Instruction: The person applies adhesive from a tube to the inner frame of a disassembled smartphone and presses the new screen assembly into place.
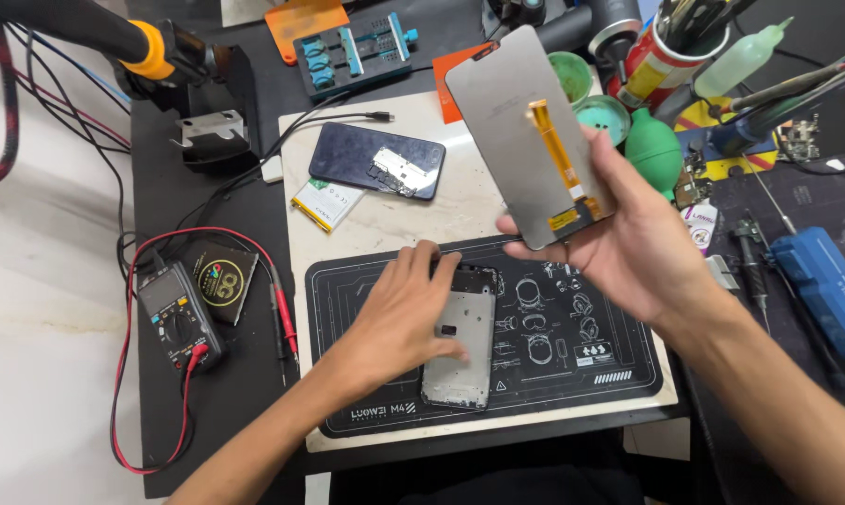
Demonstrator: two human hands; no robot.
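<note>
- Right hand (pixel 628 248) holds a grey display panel (pixel 525 136) tilted above the tabletop (pixel 385 220); its grip is clenched on the panel's lower edge; an orange flex ribbon (pixel 558 154) runs down the panel's back
- Left hand (pixel 408 313) rests flat, grip released, on a silver phone frame (pixel 462 351) lying on the black work mat (pixel 572 360)
- A dark phone back cover (pixel 375 159) lies behind; a multimeter (pixel 177 313) sits well to the left

Both forearms bare (no sleeves, apparently), left hand (pixel 405 313) and right hand (pixel 633 245) ungloved.
</note>
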